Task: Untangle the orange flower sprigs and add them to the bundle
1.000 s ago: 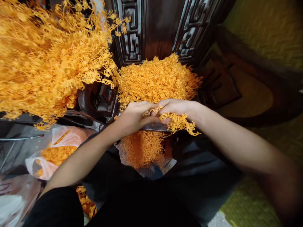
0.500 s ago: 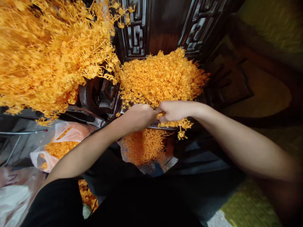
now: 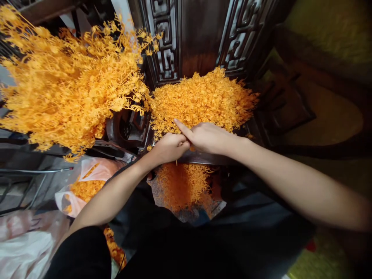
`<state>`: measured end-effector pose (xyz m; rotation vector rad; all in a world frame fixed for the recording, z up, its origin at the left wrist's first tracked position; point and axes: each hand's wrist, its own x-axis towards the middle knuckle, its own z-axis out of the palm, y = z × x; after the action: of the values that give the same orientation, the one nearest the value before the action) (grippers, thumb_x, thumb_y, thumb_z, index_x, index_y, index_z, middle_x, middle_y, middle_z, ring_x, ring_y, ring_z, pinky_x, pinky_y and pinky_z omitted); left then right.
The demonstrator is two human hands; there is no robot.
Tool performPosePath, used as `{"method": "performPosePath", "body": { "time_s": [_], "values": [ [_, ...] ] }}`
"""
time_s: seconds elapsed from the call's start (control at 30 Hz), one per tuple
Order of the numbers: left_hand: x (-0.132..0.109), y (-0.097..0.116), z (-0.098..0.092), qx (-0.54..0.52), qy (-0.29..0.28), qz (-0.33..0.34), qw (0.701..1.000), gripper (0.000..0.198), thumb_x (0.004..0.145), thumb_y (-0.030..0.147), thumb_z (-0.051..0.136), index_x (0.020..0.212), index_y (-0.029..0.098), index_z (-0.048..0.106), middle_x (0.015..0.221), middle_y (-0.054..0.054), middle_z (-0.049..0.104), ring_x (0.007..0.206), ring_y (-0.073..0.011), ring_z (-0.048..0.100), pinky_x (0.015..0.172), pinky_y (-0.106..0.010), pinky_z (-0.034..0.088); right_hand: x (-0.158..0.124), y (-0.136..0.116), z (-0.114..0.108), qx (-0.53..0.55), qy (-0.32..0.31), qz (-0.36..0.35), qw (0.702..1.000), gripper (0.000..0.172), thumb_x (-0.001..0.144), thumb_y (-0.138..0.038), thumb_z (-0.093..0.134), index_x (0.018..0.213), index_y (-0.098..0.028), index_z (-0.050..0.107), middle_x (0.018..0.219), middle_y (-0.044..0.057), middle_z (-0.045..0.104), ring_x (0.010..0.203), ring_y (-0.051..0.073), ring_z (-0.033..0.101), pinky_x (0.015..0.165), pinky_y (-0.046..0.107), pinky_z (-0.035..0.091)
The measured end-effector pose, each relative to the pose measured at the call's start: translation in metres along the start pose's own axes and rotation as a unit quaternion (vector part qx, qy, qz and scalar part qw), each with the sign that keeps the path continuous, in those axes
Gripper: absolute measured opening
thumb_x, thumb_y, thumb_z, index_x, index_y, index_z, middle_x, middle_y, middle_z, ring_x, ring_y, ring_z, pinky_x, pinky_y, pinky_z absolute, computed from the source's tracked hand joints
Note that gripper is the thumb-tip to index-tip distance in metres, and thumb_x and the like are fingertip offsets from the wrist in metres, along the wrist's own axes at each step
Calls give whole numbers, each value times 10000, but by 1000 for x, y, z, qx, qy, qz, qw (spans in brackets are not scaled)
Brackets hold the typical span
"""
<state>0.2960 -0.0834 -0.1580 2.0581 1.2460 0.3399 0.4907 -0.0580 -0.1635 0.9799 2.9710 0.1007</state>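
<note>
My left hand (image 3: 171, 148) is closed in a fist over the front edge of a dark wooden seat. A thin yellow stem (image 3: 176, 162) pokes out below it. Against its fingertips rests my right hand (image 3: 209, 137), index finger stretched out to the left and the other fingers curled. A speck of orange shows under those fingers, but what they hold is hidden. Just behind both hands, a dense heap of yellow-orange plastic flower sprigs (image 3: 203, 99) covers the seat. Below the edge, between my legs, more orange sprigs (image 3: 183, 186) lie on a crinkled clear sheet.
A large spread of yellow sprigs (image 3: 75, 89) rises at the left. Beneath it stands a pinkish plastic bag (image 3: 100, 168) with orange pieces inside. White plastic bags (image 3: 26, 248) lie at lower left. The carved dark chair back (image 3: 203, 38) stands behind the heap.
The flowered sprig hanging below my right hand is no longer visible there. My right index finger has stretched out, and a stem now shows under my left hand. The view has shifted slightly.
</note>
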Motion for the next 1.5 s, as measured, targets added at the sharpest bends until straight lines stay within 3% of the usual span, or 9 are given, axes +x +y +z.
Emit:
{"method": "performPosePath", "body": {
  "time_s": [0.2,0.33,0.43,0.53,0.8,1.0,1.1,1.27,1.5],
  "values": [
    [3,-7,3,-147,-23,-8,989,263,843,254,492,654,167,653,681,-20,657,633,-124,535,646,-269,404,10,4,1,4,129,-84,988,703,1001,-139,421,1647,-67,154,979,141,730,891,247,654,890,428,454],
    [13,-17,11,-353,110,-92,925,301,825,287,493,593,166,641,649,-40,668,613,-126,560,617,-251,428,5,19,-8,27,239,-99,966,716,1011,-399,534,1630,-178,252,1354,177,592,1264,327,540,1116,599,357],
    [16,-20,11,-434,213,-84,871,264,821,300,527,628,172,652,701,-39,692,691,-141,607,634,-242,442,-14,30,-21,93,347,18,933,824,948,-572,588,1622,-230,260,1506,180,445,1397,378,430,1165,636,325],
    [16,-19,10,-435,249,-43,864,262,854,333,547,684,175,668,750,-38,702,769,-157,635,669,-248,458,-27,27,-30,173,423,172,873,718,958,-570,560,1567,-246,360,1425,185,463,1339,364,480,1097,564,436],
    [20,-5,29,-280,280,-2,918,273,898,368,566,721,172,635,693,-1,612,696,-139,537,696,-253,431,-1,-4,-22,178,288,196,920,692,943,-615,567,1517,-237,479,1261,152,527,1073,297,564,879,434,514],
    [27,9,25,-193,250,48,948,318,959,365,508,774,167,675,770,-14,660,754,-141,577,749,-257,419,18,32,-16,266,313,198,890,308,995,-381,533,930,-155,731,922,83,635,858,198,585,825,325,446],
    [28,16,24,-200,239,14,950,337,931,329,510,645,170,594,619,15,550,646,-128,504,639,-252,365,22,76,-11,340,330,287,833,306,935,-354,597,719,-147,660,705,33,563,718,170,520,732,311,419],
    [26,11,17,-242,209,-5,947,305,877,288,506,616,163,606,606,12,547,643,-128,513,611,-247,364,18,136,15,506,389,474,607,236,915,-361,599,785,-164,602,592,-17,434,571,139,424,556,283,372],
    [44,-8,6,-368,222,-25,902,295,872,393,534,693,170,605,734,-10,625,646,-115,537,568,-228,406,45,123,24,625,350,385,581,139,837,-290,660,904,-177,616,749,13,575,637,117,566,638,279,546]
  ]
}}
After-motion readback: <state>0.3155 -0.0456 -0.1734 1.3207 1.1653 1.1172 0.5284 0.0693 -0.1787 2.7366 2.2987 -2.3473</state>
